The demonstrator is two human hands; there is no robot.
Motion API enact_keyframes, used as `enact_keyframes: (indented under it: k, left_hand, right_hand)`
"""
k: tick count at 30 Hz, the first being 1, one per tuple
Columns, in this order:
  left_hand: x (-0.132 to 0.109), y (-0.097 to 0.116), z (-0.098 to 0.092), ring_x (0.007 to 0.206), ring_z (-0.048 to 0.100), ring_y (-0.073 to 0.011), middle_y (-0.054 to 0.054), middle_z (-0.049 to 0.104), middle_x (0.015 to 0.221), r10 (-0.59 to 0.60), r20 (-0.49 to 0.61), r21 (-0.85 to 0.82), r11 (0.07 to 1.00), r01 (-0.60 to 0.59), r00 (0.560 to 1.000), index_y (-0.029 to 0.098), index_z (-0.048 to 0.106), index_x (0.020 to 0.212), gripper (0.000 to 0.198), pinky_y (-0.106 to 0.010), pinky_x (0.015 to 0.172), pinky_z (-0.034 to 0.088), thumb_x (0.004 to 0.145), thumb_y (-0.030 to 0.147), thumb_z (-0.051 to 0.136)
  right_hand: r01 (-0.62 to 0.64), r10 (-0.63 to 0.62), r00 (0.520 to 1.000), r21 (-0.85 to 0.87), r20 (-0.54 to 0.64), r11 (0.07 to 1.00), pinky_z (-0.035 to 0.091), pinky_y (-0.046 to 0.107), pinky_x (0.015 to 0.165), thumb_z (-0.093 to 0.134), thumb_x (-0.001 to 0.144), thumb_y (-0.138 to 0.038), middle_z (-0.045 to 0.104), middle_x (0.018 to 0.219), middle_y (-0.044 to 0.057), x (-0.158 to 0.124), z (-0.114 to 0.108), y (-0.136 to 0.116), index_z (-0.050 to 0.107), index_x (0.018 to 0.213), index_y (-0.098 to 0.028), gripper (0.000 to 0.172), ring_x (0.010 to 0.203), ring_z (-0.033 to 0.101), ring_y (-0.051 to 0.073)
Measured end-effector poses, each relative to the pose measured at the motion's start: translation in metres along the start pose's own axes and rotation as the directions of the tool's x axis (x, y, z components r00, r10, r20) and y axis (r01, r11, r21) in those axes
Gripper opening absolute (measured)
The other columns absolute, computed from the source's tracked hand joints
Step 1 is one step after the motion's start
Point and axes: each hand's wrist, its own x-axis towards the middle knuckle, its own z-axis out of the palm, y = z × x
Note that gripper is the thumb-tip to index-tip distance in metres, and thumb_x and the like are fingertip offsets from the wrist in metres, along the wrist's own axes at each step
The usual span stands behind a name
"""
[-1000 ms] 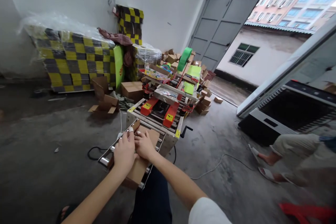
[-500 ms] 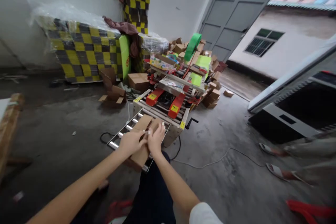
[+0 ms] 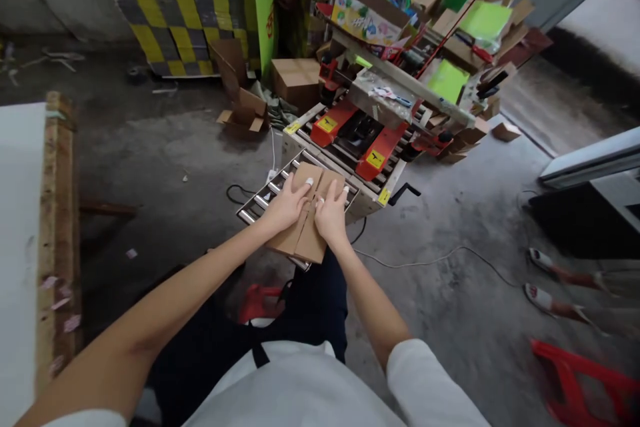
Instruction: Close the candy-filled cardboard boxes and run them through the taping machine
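Observation:
A small brown cardboard box (image 3: 309, 230) lies on the silver roller conveyor (image 3: 246, 215) in front of me. Its two top flaps are folded down and meet at a narrow seam along the middle. My left hand (image 3: 289, 205) rests on the left flap, fingers spread. On the right flap lies my right hand (image 3: 331, 213), its fingers also apart and pointing away from me. Both hands press on the cardboard near the seam.
Beyond the conveyor stands a carton sealing machine (image 3: 367, 137) with red guides and a crank (image 3: 406, 192). Cartons (image 3: 295, 77) sit behind it. A cable (image 3: 425, 260) crosses the floor. Red stools (image 3: 585, 373) and a person's feet (image 3: 540, 300) are at right, a wooden-edged table (image 3: 63, 213) left.
My view has tilted downward. The box flaps, raised and partly apart under my fingers before, now lie flat and meet. My hands have moved apart from each other onto separate flaps.

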Motion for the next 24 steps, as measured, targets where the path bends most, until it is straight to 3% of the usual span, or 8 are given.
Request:
enact_keyframes:
  k: [3,6,10,13,16,19,22,24]
  left_hand:
    - [0.002,0.017,-0.011,0.134,0.056,-0.0397,-0.02,0.015,0.168,-0.072,0.079,0.124,0.99,0.062,0.994,0.029,0.045,0.154,0.051,-0.052,0.104,0.052,0.103,0.032,0.04]
    - [0.001,0.028,-0.023,0.119,0.065,-0.0397,-0.021,0.024,0.163,-0.117,0.143,0.219,0.972,0.084,0.983,0.036,0.046,0.154,0.05,-0.054,0.093,0.056,0.105,0.037,0.036]
    - [0.001,0.033,-0.031,0.108,0.069,-0.0379,-0.021,0.042,0.147,-0.102,0.159,0.238,0.969,0.062,0.982,0.037,0.045,0.154,0.051,-0.052,0.09,0.055,0.105,0.045,0.034]
    - [0.013,0.029,-0.03,0.11,0.067,-0.0401,-0.02,0.046,0.143,-0.098,0.188,0.215,0.975,0.057,0.977,0.038,0.043,0.155,0.053,-0.055,0.093,0.053,0.103,0.046,0.04]
    - [0.033,0.022,-0.024,0.126,0.061,-0.0391,-0.02,0.039,0.153,0.002,0.182,0.069,0.998,-0.014,0.983,0.033,0.047,0.153,0.052,-0.056,0.104,0.05,0.102,0.036,0.045]
    - [0.031,0.019,-0.022,0.147,0.042,-0.0355,-0.021,0.03,0.163,0.109,0.048,-0.096,0.99,-0.104,0.993,0.017,0.053,0.148,0.053,-0.05,0.122,0.036,0.095,0.022,0.055]
    - [-0.016,0.017,-0.032,0.153,0.034,-0.0281,-0.019,0.033,0.164,0.09,-0.08,-0.115,0.988,-0.099,0.993,0.012,0.048,0.15,0.054,-0.039,0.126,0.03,0.097,0.023,0.055]
    - [-0.065,0.009,-0.046,0.153,0.035,-0.0214,-0.018,0.035,0.164,0.082,-0.124,-0.062,0.994,-0.09,0.989,0.013,0.047,0.15,0.051,-0.028,0.124,0.031,0.101,0.027,0.052]
  right_hand:
    - [0.049,-0.048,0.999,-0.088,0.014,0.995,0.025,0.065,0.12,0.036,0.1,-0.031,0.007,0.165,0.034,-0.005,-0.009,-0.005,0.021,0.16,-0.001,0.069,0.157,0.01,0.044]
    - [0.199,-0.181,0.976,-0.171,0.118,0.965,0.015,0.069,0.122,0.042,0.1,-0.041,0.008,0.167,0.03,-0.031,-0.016,-0.011,0.021,0.161,-0.001,0.076,0.158,0.003,0.044]
    - [0.383,-0.334,0.909,-0.182,0.251,0.906,0.009,0.077,0.119,0.067,0.079,-0.072,0.01,0.168,0.027,-0.068,-0.025,-0.013,0.015,0.164,-0.009,0.118,0.156,0.009,0.049]
    - [0.421,-0.351,0.886,-0.208,0.302,0.883,0.01,0.081,0.115,0.078,0.063,-0.076,0.01,0.167,0.029,-0.07,-0.025,-0.012,0.016,0.163,-0.008,0.136,0.154,0.01,0.052]
    - [0.387,-0.303,0.905,-0.282,0.299,0.878,0.011,0.082,0.114,0.081,0.062,-0.072,0.013,0.166,0.031,-0.041,-0.019,-0.013,0.02,0.161,-0.005,0.134,0.154,0.011,0.051]
    - [0.306,-0.226,0.941,-0.34,0.253,0.889,0.015,0.08,0.114,0.074,0.07,-0.07,0.02,0.164,0.031,0.013,-0.028,-0.021,0.028,0.158,-0.005,0.119,0.154,0.017,0.049]
    - [0.254,-0.198,0.962,-0.343,0.189,0.904,0.025,0.07,0.116,0.057,0.082,-0.073,0.039,0.153,0.034,0.071,-0.065,-0.027,0.046,0.147,-0.003,0.096,0.148,0.034,0.048]
    - [0.348,-0.296,0.93,-0.261,0.218,0.901,0.025,0.071,0.115,0.05,0.083,-0.077,0.039,0.154,0.033,0.113,-0.084,-0.019,0.053,0.143,-0.008,0.092,0.148,0.033,0.049]
